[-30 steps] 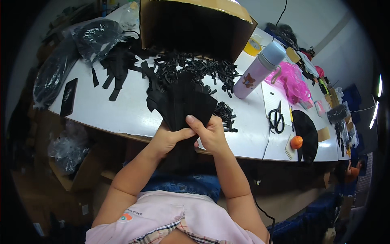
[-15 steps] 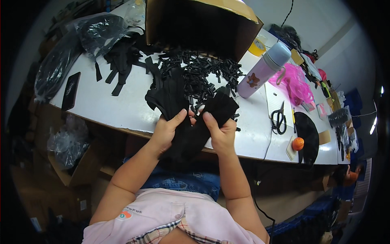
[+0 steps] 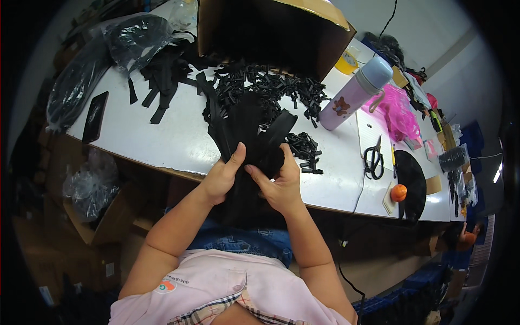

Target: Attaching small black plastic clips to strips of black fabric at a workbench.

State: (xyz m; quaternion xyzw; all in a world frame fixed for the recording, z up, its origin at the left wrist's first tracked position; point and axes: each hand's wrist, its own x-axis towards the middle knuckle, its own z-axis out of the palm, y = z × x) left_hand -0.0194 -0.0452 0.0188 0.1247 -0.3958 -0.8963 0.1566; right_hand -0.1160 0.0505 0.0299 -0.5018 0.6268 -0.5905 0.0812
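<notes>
The black fabric bundle (image 3: 245, 125) is at the middle of the view, held over the near edge of the white counter (image 3: 162, 145), its loose ends fanned toward 11, 12 and 1 o'clock and its lower part hanging toward 6. The left grip (image 3: 221, 177) pinches it from the 7 o'clock side, thumb on top. The right grip (image 3: 281, 187) pinches it from 5 o'clock, thumb pressed in close to the other thumb. The handling looks midway: the layers are spread unevenly, and nothing of this bundle has been set down. Whether any layer has been parted or fastened cannot be told, black lying on black.

Just beyond, at 12 to 1 o'clock, lies a broad pile of small black pieces (image 3: 303, 91), with a smaller heap (image 3: 305, 153) between 3 and 4; these look like cut pieces, though how many are finished is unclear. Long black strips (image 3: 162, 89) at 10 o'clock appear to be remaining stock, beside a plastic bag (image 3: 135, 40). The cardboard box (image 3: 311, 10) at 12 to 1 opens toward the pile, its inside too dark to judge. Farther out, between 3 and 4, the scissors (image 3: 374, 162) lie unused.
</notes>
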